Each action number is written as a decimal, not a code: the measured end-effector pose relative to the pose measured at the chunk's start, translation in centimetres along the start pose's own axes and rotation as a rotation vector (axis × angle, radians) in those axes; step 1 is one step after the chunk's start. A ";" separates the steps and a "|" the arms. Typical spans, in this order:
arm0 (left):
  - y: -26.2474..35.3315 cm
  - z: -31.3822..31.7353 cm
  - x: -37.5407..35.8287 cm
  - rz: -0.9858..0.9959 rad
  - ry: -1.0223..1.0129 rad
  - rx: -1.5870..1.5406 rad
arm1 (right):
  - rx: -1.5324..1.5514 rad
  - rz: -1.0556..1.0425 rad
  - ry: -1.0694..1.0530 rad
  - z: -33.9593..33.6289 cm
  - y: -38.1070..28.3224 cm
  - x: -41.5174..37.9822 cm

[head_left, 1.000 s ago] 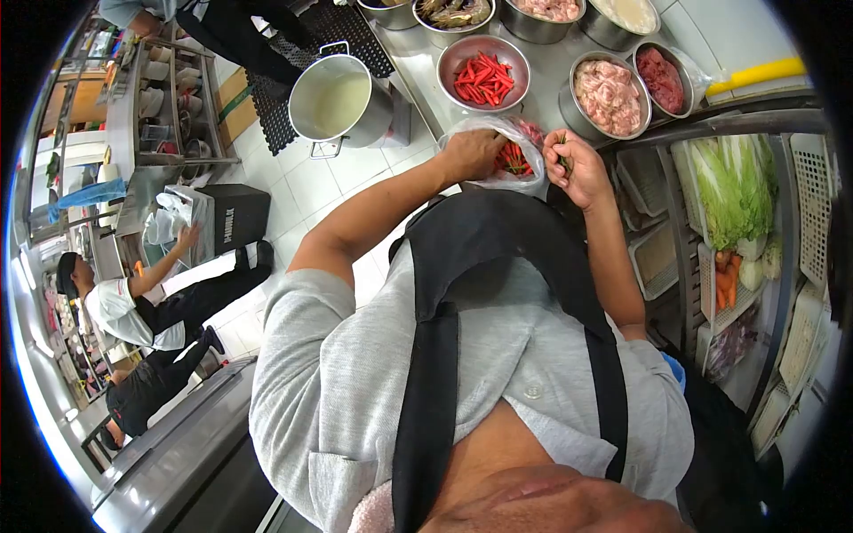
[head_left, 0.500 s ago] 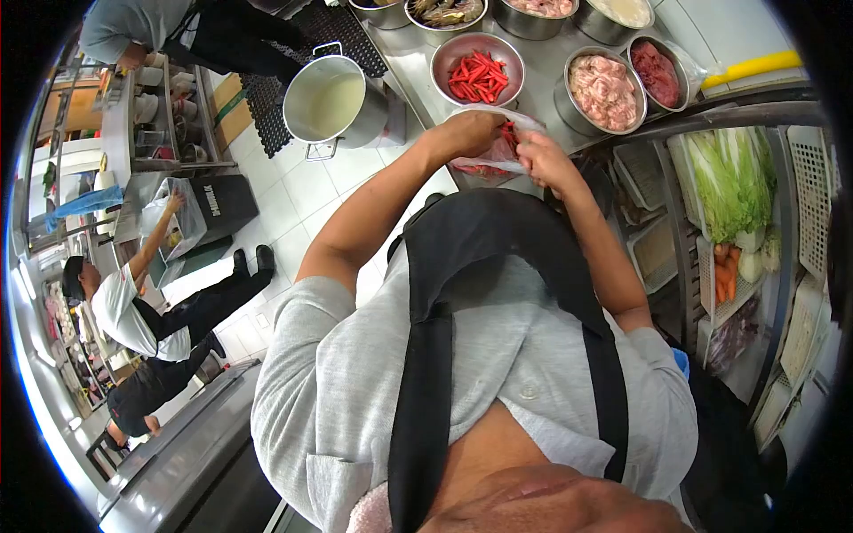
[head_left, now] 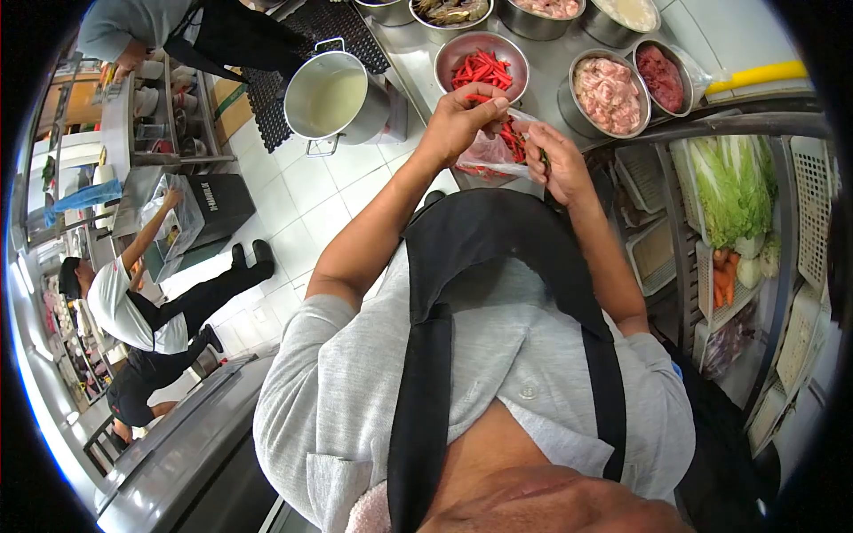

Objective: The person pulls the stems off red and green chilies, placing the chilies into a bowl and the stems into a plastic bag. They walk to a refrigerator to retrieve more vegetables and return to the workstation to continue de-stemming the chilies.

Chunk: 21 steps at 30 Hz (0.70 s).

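Observation:
My left hand (head_left: 460, 126) is closed on a red chili (head_left: 480, 98) at the near rim of a metal bowl (head_left: 451, 80) holding red chilies (head_left: 482, 69). My right hand (head_left: 558, 165) is partly curled beside a clear plastic bag (head_left: 484, 167), with small green bits at its fingers; what it grips is not clear. Red chilies (head_left: 513, 142) show in the bag's opening between my hands.
Bowls of pale meat (head_left: 607, 96), red meat (head_left: 659, 78) and shrimp (head_left: 451, 9) stand on the metal counter (head_left: 551, 114). A large pot (head_left: 306, 114) is at left, shelved cabbage (head_left: 733, 191) at right. Other people (head_left: 133, 306) work at far left.
My left hand has risen out of the bag toward the chili bowl, with a red chili in its fingers. My right hand has turned and loosened beside the bag.

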<state>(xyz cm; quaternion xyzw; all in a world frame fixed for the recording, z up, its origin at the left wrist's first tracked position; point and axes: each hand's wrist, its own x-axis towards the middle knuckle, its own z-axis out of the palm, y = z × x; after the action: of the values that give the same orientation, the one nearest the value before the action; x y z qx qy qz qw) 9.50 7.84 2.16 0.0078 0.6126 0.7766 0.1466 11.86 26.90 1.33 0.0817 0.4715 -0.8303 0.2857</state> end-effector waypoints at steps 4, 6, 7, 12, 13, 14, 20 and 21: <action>-0.4 0.9 0.2 -0.034 0.005 -0.188 | 0.028 -0.206 -0.007 1.3 -0.3 0.8; -0.8 1.1 0.2 0.033 -0.039 -0.124 | -0.050 -0.298 0.083 1.1 -0.1 1.4; -0.8 1.2 0.2 0.044 -0.039 -0.082 | -0.052 -0.299 0.082 1.1 -0.2 1.4; -0.2 1.7 0.2 0.106 -0.065 0.018 | -0.156 -0.252 0.092 0.6 -1.1 1.3; 0.2 1.8 0.1 0.108 -0.100 0.058 | -0.156 -0.252 0.091 0.6 -1.5 1.3; 0.6 1.6 0.3 0.107 -0.100 0.058 | 0.030 -0.183 0.013 0.5 -2.0 1.4; 2.8 0.7 2.9 0.192 -0.234 0.046 | 0.585 -0.017 -0.292 0.1 -3.9 2.5; 3.3 0.5 3.2 0.163 -0.182 0.079 | 0.561 -0.068 -0.333 0.4 -4.6 2.4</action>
<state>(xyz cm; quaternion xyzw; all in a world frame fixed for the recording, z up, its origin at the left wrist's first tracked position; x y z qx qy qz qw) 5.80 8.34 4.92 0.1335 0.6242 0.7574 0.1377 7.44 27.41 3.97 0.0044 0.1736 -0.9388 0.2974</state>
